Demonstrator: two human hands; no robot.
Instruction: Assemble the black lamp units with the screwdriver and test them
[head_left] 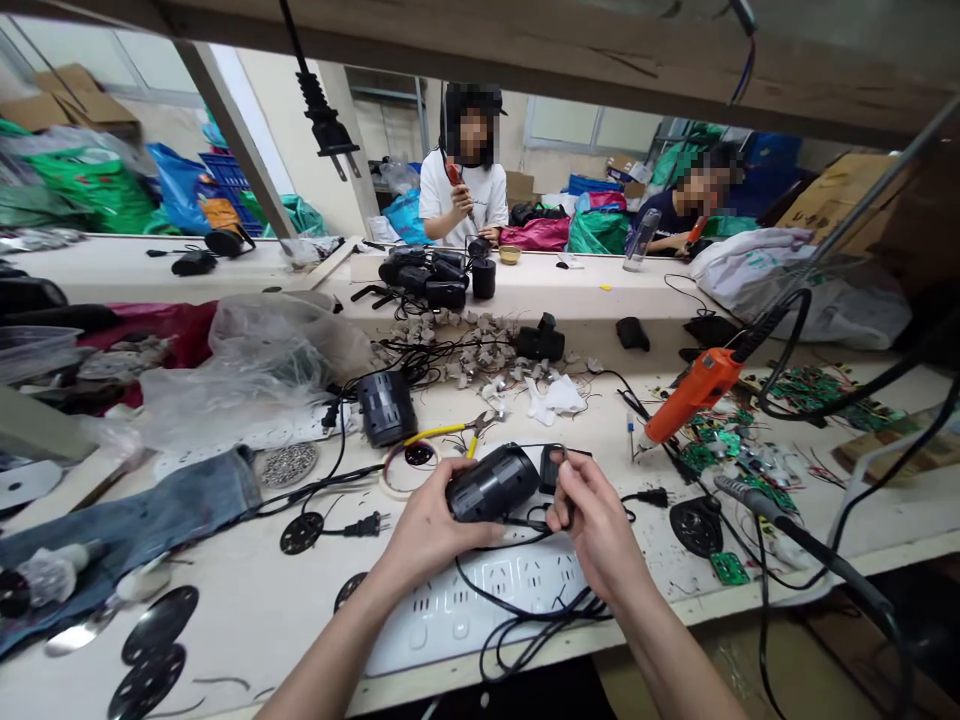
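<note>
My left hand (442, 520) is wrapped round a black slotted cylindrical housing (493, 483), tilted on its side above the bench. My right hand (592, 510) is closed just right of the housing, its fingers pinched on a thin black cord. A black block-shaped piece (551, 470) shows beside those fingertips; whether they touch it I cannot tell. Below both hands lies a white power strip (480, 590) with loops of black cord (525, 625) across it. Yellow-handled pliers (450, 432) and a second slotted housing (386, 408) lie beyond my left hand.
An orange electric screwdriver (694, 395) hangs at the right, over green circuit boards (727, 440). A soldering iron (780, 525) is at the right edge. Black discs (160, 625) and denim cloth (150, 520) lie left. Two people (465, 190) sit across the bench.
</note>
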